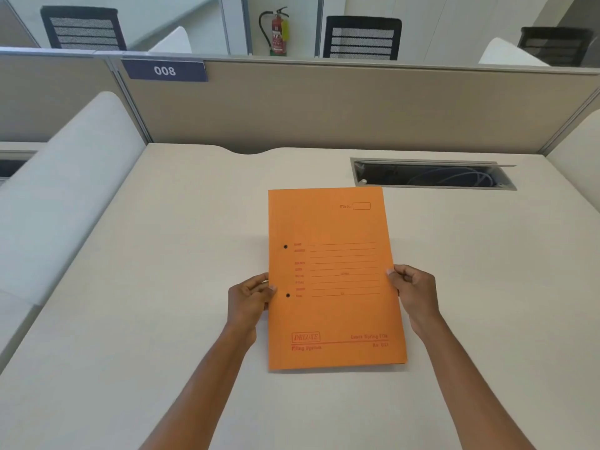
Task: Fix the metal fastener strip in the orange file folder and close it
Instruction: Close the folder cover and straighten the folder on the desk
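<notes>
Folder (pixel 334 277) sits closed at centre frame on the desk (pixel 162 319), left hand (pixel 248 295) pinching its left edge, right hand (pixel 412 289) pinching its right edge.

The closed folder (pixel 334 277) hides its inside, so no metal strip can be seen. Both forearms run off the bottom edge, and each hand's fingers curl out of sight under the folder's sides. The small red print on the cover is too blurred to read, apart from "DELUXE".
</notes>
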Available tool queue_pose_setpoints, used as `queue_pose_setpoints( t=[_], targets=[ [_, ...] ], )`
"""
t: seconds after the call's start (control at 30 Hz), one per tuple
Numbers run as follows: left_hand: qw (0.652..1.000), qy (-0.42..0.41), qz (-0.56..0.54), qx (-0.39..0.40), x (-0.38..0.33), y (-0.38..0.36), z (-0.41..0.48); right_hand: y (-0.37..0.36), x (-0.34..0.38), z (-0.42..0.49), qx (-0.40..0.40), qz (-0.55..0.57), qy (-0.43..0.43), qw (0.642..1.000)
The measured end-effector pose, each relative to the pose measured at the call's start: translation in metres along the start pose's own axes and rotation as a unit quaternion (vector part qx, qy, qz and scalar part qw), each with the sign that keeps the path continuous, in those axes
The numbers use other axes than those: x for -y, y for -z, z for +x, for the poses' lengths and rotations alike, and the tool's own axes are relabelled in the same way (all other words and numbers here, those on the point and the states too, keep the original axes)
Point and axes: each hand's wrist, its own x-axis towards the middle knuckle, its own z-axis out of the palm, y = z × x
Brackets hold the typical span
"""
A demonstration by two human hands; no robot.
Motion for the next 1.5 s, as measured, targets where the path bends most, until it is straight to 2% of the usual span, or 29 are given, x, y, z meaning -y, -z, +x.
queue_pose_setpoints(
  t=[0.67,0.9,1.23,1.5],
  targets=[
    [1.0,0.006,-0.006,0.003,-0.001,0.01,0.005,-0.008,-0.004,0.004,0.0,-0.001,-0.018,1.0],
    [0.999,-0.006,0.003,-0.035,-0.018,0.025,0.025,-0.04,0.008,0.017,-0.001,0.006,-0.01,1.0],
    [0.992,-0.041,0.067,-0.1,-0.065,0.035,0.108,-0.112,0.048,0.089,0.011,-0.059,-0.003,0.998],
    [0.973,-0.08,0.164,-0.144,-0.078,0.028,0.159,-0.144,0.066,0.13,0.011,-0.131,-0.005,0.991]
  ],
)
